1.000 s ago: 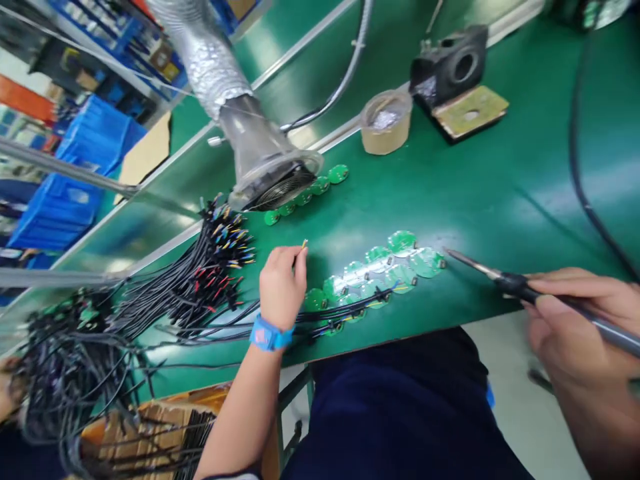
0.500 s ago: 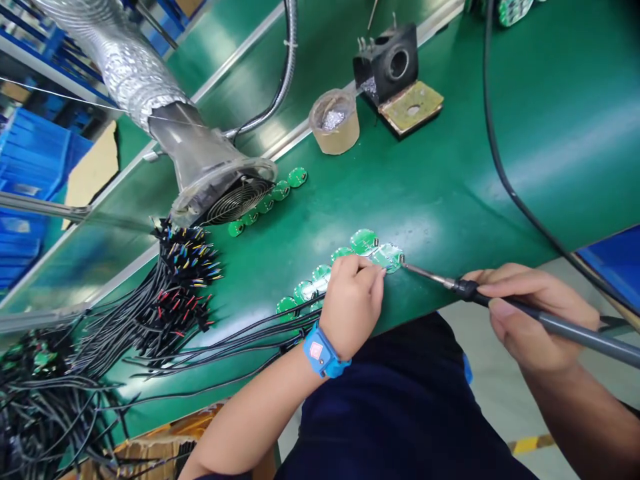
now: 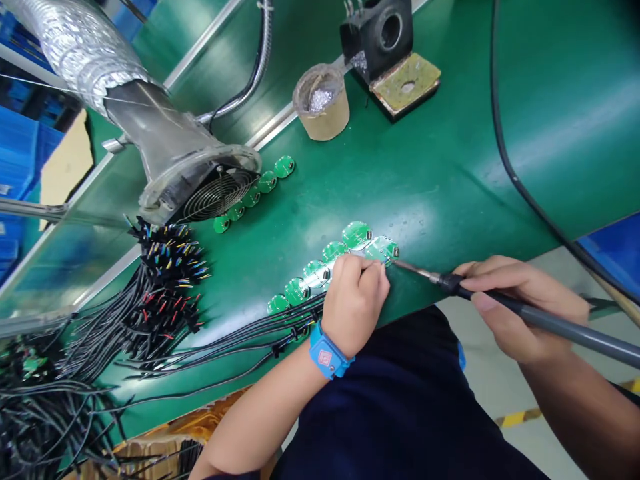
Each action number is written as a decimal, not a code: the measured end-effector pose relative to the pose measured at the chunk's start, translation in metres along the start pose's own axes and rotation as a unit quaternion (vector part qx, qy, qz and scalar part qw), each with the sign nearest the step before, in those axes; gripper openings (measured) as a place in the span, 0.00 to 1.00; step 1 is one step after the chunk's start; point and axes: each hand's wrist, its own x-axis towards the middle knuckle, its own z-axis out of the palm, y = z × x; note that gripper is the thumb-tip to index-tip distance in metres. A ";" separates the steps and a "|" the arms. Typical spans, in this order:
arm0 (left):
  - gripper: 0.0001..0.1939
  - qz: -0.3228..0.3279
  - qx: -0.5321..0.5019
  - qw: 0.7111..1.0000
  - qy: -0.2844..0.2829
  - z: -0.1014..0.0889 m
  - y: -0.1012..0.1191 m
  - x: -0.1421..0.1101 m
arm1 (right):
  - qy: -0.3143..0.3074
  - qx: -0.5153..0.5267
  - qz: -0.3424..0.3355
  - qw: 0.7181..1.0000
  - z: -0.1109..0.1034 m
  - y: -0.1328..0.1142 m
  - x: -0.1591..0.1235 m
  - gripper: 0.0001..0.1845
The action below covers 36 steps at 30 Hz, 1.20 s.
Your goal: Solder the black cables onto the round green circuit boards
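At the far left, blue crates (image 3: 20,153) stand beyond the bench, and a mass of black cables (image 3: 75,360) sprawls over the green bench top (image 3: 450,167), their coloured tips (image 3: 170,267) fanned out near the mouth of a silvery extraction hose (image 3: 150,127) that hangs low over the surface. Just beside the hose's wire grille lies a short row of small green discs (image 3: 253,193). Nearer the front edge sits a strip of round green circuit boards (image 3: 330,263), with several cables running up to it. The left hand (image 3: 355,300), a blue strap (image 3: 327,353) on its wrist, rests on the right end of that strip with fingers curled down, pinching something too small to make out against the boards. The tip of a soldering iron (image 3: 525,313) touches the last board just beside those fingers; the right hand (image 3: 515,307) is wrapped round its grey handle in a pen-like grip. Further back stand a tan cup (image 3: 323,103) holding silvery scraps and a black iron stand (image 3: 380,37) with a yellowish sponge pad. A dark cord (image 3: 505,153) curves across the right of the bench, with pale floor below its edge.
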 end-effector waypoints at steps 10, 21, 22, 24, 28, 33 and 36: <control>0.07 -0.009 0.012 1.000 0.008 0.003 0.001 -0.002 | -0.034 -0.088 -0.015 0.995 0.000 -0.010 0.001 0.12; 0.08 0.005 0.039 0.999 0.008 0.004 0.001 -0.002 | 0.046 -0.048 -0.035 0.997 -0.001 -0.007 0.004 0.14; 0.08 0.009 0.044 0.999 0.008 0.004 0.001 -0.002 | 0.046 -0.051 -0.038 0.997 0.001 -0.007 0.005 0.14; 0.07 0.018 0.056 0.998 0.008 0.005 0.001 -0.002 | 0.041 -0.056 -0.038 0.997 0.003 -0.007 0.006 0.14; 0.07 0.032 0.072 0.997 0.021 0.006 0.001 -0.002 | 0.025 -0.071 -0.037 0.996 0.007 -0.006 0.006 0.13; 0.10 0.000 0.059 0.998 0.023 0.007 0.003 -0.001 | 0.008 -0.080 -0.033 0.996 0.008 -0.005 0.008 0.12; 0.09 -0.050 0.017 0.999 0.012 0.005 0.005 0.001 | -0.018 -0.099 -0.034 0.994 0.008 -0.009 0.009 0.11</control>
